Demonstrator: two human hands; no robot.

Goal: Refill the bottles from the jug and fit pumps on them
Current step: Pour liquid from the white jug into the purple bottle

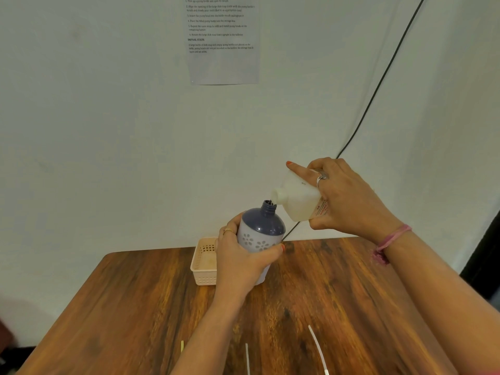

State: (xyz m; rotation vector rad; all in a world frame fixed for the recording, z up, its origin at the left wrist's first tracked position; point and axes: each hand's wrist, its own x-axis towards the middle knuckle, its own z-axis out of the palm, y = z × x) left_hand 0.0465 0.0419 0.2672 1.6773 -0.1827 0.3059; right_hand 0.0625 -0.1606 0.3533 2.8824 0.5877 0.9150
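My left hand (pixel 242 262) grips a white bottle (pixel 261 234) with a blue-grey domed top and flower pattern, holding it above the wooden table (pixel 135 307) with its open neck tilted slightly right. My right hand (pixel 349 196) holds a white jug (pixel 297 198) tipped to the left, its spout right over the bottle's open neck. A thin stream seems to run from spout to neck. Thin white pump tubes (pixel 318 350) lie at the table's near edge; the pump heads are out of view.
A small peach plastic basket (pixel 204 262) stands on the table just left of the bottle. A black cable (pixel 378 85) runs down the white wall behind. A printed instruction sheet (pixel 221 39) hangs on the wall. A short yellow tube (pixel 182 346) lies near the front edge.
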